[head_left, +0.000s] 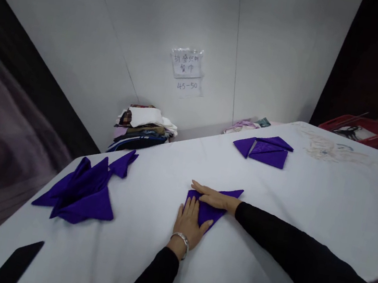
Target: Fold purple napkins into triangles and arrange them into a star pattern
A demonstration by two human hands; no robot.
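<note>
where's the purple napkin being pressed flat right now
In the head view, the purple napkin lies mid-table on the white cloth, under both flat hands: the left hand at its near left, the right hand across its far edge.

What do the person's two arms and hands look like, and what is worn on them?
Both arms are covered to the wrists by long black sleeves. The left hand is bare and has a silver bracelet at its wrist. The right hand is bare too, and no jewellery shows on it.

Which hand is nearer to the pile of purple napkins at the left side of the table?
Left. The left hand lies flat on the small purple napkin, closer to the pile of purple napkins. The right hand rests farther right on the same napkin.
</note>
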